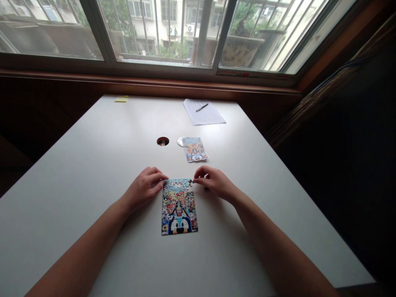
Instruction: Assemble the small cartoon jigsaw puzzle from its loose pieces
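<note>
A nearly filled jigsaw puzzle [179,206] lies flat on the white table, showing a blue cartoon dog's head below a crowd of small figures. A gap shows near its upper right corner. At the upper left corner, my left hand [147,182] has its fingers closed against the puzzle's edge. My right hand [212,181] pinches a small puzzle piece [191,182] at the upper right corner, beside the gap. Under the right hand sits a loose dark puzzle piece [206,189], partly hidden by the fingers.
Beyond the hands lies a reference picture sheet [195,149], overlapping a round silver cover [180,142]. A round hole [162,141] opens in the table [123,140]. Farther back are papers [204,115] with a pen [202,107], and a yellow sticky note [121,99].
</note>
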A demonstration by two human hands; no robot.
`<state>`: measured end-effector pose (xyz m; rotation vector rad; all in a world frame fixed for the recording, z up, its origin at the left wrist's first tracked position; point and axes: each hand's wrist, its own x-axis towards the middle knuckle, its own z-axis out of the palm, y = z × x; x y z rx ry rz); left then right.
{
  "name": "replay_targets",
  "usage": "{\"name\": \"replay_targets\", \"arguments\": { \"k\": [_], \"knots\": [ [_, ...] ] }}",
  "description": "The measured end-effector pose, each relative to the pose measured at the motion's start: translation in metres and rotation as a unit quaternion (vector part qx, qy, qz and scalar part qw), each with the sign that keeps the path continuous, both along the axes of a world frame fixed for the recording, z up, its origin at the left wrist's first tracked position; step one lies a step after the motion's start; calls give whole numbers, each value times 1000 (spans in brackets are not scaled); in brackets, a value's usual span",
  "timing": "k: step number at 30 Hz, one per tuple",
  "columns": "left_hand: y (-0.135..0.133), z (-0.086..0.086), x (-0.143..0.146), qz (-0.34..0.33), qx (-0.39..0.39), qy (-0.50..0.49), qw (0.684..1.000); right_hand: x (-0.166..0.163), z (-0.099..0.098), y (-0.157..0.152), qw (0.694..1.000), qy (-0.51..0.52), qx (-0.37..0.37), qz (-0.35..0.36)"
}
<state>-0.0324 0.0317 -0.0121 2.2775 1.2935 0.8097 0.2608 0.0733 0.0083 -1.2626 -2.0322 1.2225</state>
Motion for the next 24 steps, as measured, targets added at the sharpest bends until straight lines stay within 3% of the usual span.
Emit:
{"name": "replay_targets", "arguments": {
  "k": [11, 24],
  "knots": [
    [2, -6, -2, -23, 44, 9, 999, -47, 11, 1, 993, -95, 73, 16],
    [1, -8, 2, -21, 94, 48, 994, -52, 12, 4, 994, -95, 39, 34]
  ]
}}
